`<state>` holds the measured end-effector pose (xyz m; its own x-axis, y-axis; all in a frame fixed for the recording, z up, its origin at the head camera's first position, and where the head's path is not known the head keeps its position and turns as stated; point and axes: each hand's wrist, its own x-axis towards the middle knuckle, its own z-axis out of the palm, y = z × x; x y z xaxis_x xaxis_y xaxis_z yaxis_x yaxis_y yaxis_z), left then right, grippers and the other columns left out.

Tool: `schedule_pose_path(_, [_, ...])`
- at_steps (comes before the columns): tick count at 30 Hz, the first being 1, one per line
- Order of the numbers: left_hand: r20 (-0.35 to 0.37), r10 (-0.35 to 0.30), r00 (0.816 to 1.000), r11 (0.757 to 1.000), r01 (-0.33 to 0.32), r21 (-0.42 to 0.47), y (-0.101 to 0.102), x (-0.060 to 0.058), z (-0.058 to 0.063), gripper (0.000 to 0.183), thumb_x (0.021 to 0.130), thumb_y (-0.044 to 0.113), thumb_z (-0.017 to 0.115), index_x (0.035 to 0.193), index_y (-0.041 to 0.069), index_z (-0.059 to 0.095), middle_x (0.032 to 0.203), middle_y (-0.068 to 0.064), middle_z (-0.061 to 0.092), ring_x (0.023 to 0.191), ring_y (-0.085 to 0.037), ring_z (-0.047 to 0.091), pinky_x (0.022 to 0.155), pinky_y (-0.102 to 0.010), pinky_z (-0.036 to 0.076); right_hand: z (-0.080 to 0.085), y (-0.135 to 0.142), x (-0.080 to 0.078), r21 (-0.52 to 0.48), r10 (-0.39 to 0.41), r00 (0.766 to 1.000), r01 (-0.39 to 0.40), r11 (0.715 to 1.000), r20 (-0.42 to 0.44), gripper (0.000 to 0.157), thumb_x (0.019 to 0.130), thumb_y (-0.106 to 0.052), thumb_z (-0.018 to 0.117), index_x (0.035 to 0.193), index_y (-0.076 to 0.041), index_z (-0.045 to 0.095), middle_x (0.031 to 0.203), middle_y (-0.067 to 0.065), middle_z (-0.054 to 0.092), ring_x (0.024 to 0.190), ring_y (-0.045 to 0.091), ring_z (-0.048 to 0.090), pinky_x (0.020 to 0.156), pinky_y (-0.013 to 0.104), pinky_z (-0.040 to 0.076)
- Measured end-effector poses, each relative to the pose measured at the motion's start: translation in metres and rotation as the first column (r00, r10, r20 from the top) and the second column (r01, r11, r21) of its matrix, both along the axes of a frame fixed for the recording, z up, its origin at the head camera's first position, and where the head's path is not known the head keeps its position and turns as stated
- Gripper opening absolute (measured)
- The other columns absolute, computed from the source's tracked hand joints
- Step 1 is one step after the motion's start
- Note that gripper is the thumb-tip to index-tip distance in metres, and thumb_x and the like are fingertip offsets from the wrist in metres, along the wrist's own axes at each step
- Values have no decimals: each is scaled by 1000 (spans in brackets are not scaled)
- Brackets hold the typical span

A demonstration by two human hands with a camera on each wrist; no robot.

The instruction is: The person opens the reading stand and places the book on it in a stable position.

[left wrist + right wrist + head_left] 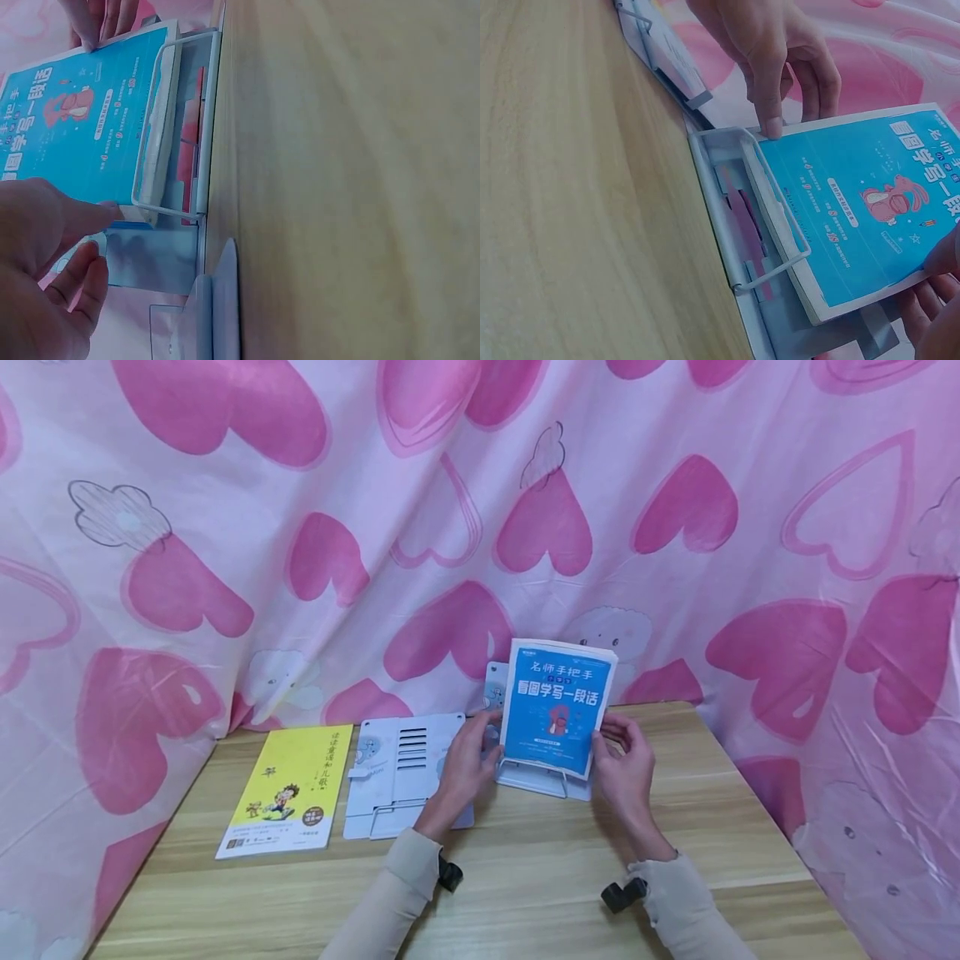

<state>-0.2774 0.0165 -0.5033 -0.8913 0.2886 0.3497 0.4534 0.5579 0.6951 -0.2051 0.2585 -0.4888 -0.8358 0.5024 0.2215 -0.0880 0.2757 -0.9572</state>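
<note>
A blue-covered book (555, 710) leans back on a pale bookstand (536, 782), its lower edge behind the stand's wire page holder (789, 217). My left hand (468, 760) holds the book's left edge near the bottom, thumb against the cover's corner. In the left wrist view, the other fingers (88, 289) of that hand are bent beside the stand. At the opposite edge, my right hand (626, 760) grips the book with its thumb at the front and fingers reaching behind. Part of the stand's back plate (495, 687) shows left of the book.
A second pale bookstand (412, 781) with slots and a wire holder is just left of my left hand. Further left is a yellow book (292, 785). The wooden table (525, 893) reaches back to a pink heart-patterned curtain (360, 635).
</note>
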Motion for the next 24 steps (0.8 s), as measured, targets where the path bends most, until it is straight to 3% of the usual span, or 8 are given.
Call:
schedule_pose_path(3, [27,2,1000,1000,-2,0,0,0,0,59,99,12,79,151,28,56,148,1,64,119,-19,65,103,-37,63,-1,0,1,-22,20,1000,-20,1000,15,35,109,-19,65,143,-14,59,141,4,63,128,20,62,109,25,57])
schedule_pose_path(8, [48,9,999,1000,-9,-11,-1,0,-1,58,100,11,79,150,27,56,145,0,66,109,-18,64,95,-34,63,-1,-1,3,-23,43,998,-43,999,38,32,110,-18,63,141,-14,60,139,5,63,126,22,63,107,23,58])
schedule_pose_path(17, [59,26,998,999,-25,-26,-1,1,-1,57,100,10,78,152,23,58,143,0,66,97,-14,62,84,-27,59,-5,2,4,153,53,995,-66,986,87,34,108,-19,67,141,-15,60,132,5,67,119,23,65,93,13,55])
schedule_pose_path(20, [60,35,998,999,-34,-18,0,3,-1,56,101,10,76,153,23,58,142,0,64,97,-13,61,83,-26,58,-5,5,2,209,59,993,-80,975,104,35,108,-18,68,141,-14,59,131,6,68,117,24,66,98,22,59])
schedule_pose_path(24, [68,46,997,999,-46,-2,1,3,-2,55,102,10,76,153,22,58,142,0,63,98,-13,61,85,-26,58,-3,7,-1,268,65,990,-97,958,124,37,106,-13,70,141,-11,58,130,9,69,115,27,69,105,45,62])
